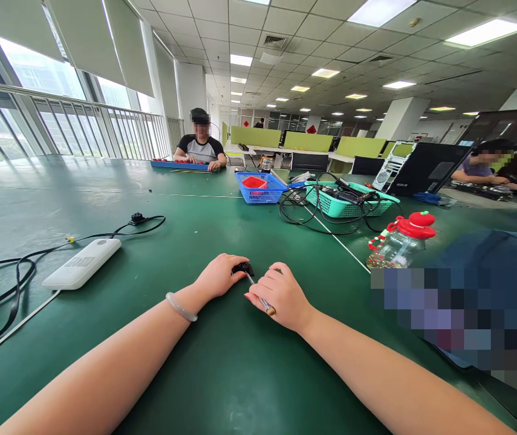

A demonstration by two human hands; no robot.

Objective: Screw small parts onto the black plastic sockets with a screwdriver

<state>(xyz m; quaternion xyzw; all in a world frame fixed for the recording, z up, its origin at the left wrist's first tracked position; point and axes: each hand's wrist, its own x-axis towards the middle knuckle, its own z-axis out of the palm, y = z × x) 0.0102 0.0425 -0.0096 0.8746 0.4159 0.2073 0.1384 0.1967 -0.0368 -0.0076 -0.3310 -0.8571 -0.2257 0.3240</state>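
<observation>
My left hand (219, 275) rests on the green table (222, 362) and pinches a small black part (243, 267) with its fingertips. My right hand (280, 296) sits just to the right, curled around a thin metal tool (260, 296) whose tip points at the black part and whose brown end sticks out below my fingers. A pale bangle (181, 307) is on my left wrist. Both forearms lie flat on the table.
A white power bank (82, 263) with black cables (13, 278) lies to the left. A blue basket (259, 188), a teal basket of cables (344, 202) and a red-lidded jar (398, 241) stand ahead. One person sits at the far end, another at the right.
</observation>
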